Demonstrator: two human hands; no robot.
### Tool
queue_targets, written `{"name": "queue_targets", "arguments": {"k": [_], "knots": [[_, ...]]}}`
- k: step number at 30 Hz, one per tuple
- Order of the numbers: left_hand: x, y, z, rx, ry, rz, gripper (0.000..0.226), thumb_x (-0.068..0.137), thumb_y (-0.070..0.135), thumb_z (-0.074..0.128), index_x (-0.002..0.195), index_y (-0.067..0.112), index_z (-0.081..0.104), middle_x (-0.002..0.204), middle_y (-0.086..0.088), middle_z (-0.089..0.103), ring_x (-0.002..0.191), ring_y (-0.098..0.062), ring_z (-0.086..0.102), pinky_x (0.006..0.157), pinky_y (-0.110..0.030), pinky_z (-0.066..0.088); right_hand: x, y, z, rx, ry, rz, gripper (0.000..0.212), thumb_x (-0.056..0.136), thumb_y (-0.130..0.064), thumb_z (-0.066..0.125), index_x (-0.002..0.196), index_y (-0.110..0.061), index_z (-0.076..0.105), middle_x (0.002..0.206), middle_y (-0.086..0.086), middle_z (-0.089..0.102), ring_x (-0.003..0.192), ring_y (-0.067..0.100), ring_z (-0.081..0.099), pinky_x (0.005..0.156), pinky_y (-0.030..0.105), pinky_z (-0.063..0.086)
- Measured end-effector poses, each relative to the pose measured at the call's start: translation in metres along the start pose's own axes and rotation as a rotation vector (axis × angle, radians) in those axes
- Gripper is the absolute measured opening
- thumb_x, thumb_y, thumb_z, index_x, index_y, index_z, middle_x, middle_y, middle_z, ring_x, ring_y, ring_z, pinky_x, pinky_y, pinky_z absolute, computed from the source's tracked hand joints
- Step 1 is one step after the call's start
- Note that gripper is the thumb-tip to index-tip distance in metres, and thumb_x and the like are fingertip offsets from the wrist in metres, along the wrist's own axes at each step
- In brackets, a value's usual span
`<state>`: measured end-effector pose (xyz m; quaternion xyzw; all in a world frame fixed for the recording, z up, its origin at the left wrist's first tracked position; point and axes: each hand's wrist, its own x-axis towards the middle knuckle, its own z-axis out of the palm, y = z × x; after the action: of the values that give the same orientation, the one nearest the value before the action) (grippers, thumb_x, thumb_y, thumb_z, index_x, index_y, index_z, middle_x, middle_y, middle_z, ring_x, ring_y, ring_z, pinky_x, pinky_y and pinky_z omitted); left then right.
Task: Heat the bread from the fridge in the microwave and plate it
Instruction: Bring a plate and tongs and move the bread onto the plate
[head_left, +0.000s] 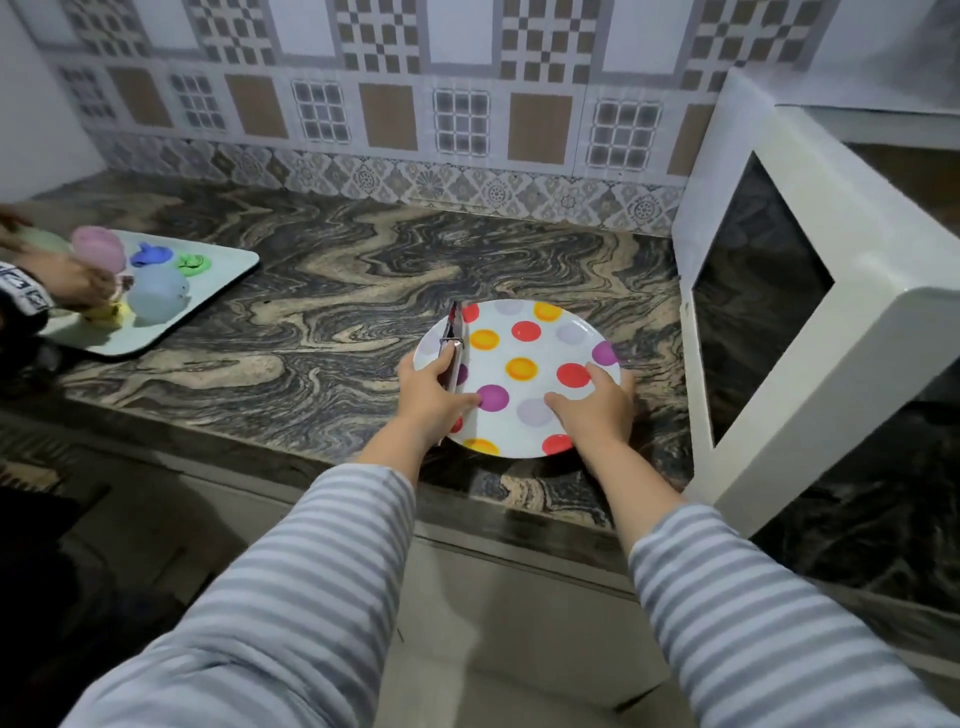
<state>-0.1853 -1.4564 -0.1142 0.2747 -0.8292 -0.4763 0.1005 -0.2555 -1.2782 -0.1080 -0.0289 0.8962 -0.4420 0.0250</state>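
Observation:
A white plate (540, 343) with red, yellow and purple dots lies on the marbled countertop near its front edge. My left hand (434, 392) grips the plate's left rim together with metal tongs (453, 343), which lie along that rim. My right hand (597, 410) holds the plate's right front rim, thumb on top. The white microwave (810, 291) stands just right of the plate, its door open toward me. No bread is in view.
A pale tray (218, 280) at the far left carries several coloured toys, and another person's hand (67, 280) rests among them. The patterned tile wall runs along the back. Bare countertop (322, 312) lies between tray and plate.

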Motion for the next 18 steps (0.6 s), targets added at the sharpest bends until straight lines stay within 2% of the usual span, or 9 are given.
{"name": "queue_targets", "arguments": {"k": [4, 10, 13, 15, 16, 18], "knots": [[-0.044, -0.012, -0.014, -0.035, 0.101, -0.066, 0.088, 0.071, 0.018, 0.085, 0.146, 0.018, 0.039, 0.149, -0.010, 0.023, 0.139, -0.024, 0.031, 0.115, -0.031, 0.024, -0.025, -0.001, -0.009, 0.062, -0.065, -0.039, 0.067, 0.080, -0.023, 0.075, 0.140, -0.016, 0.046, 0.147, 0.006, 0.029, 0.125, 0.026, 0.047, 0.095, 0.028, 0.040], [-0.131, -0.031, -0.023, 0.007, 0.247, -0.144, 0.092, 0.067, 0.024, 0.087, 0.146, 0.018, 0.040, 0.149, -0.009, 0.030, 0.139, -0.022, 0.032, 0.115, -0.029, 0.024, -0.079, 0.013, -0.022, 0.153, -0.259, -0.072, 0.069, 0.079, -0.020, 0.073, 0.142, -0.019, 0.045, 0.140, 0.010, 0.046, 0.123, 0.028, 0.050, 0.098, 0.032, 0.043], [-0.179, -0.040, -0.023, -0.017, 0.319, -0.181, 0.098, 0.056, 0.033, 0.088, 0.143, 0.019, 0.045, 0.141, -0.010, 0.041, 0.131, -0.022, 0.044, 0.112, -0.035, 0.034, -0.110, 0.025, -0.031, 0.306, -0.353, -0.036, 0.069, 0.076, -0.006, 0.071, 0.140, -0.015, 0.047, 0.130, 0.007, 0.057, 0.110, 0.023, 0.057, 0.095, 0.037, 0.050], [-0.210, -0.047, -0.021, -0.021, 0.350, -0.196, 0.102, 0.046, 0.042, 0.083, 0.140, 0.021, 0.050, 0.132, -0.008, 0.050, 0.121, -0.022, 0.052, 0.107, -0.037, 0.041, -0.130, 0.033, -0.038, 0.399, -0.409, 0.005, 0.066, 0.077, 0.004, 0.068, 0.138, -0.011, 0.049, 0.119, 0.002, 0.058, 0.101, 0.019, 0.056, 0.089, 0.034, 0.051], [-0.225, -0.048, -0.020, -0.028, 0.361, -0.202, 0.101, 0.045, 0.042, 0.082, 0.139, 0.021, 0.051, 0.131, -0.008, 0.051, 0.120, -0.022, 0.053, 0.106, -0.037, 0.042, -0.138, 0.038, -0.041, 0.442, -0.446, 0.033, 0.068, 0.077, 0.007, 0.067, 0.139, -0.010, 0.047, 0.116, 0.000, 0.056, 0.101, 0.019, 0.056, 0.089, 0.034, 0.051], [-0.252, -0.051, -0.016, -0.046, 0.373, -0.222, 0.097, 0.051, 0.035, 0.086, 0.139, 0.020, 0.050, 0.132, -0.007, 0.049, 0.119, -0.021, 0.053, 0.106, -0.037, 0.043, -0.151, 0.048, -0.044, 0.495, -0.504, 0.072, 0.073, 0.075, 0.011, 0.068, 0.140, -0.012, 0.046, 0.123, 0.002, 0.058, 0.107, 0.023, 0.060, 0.094, 0.040, 0.051]]}}
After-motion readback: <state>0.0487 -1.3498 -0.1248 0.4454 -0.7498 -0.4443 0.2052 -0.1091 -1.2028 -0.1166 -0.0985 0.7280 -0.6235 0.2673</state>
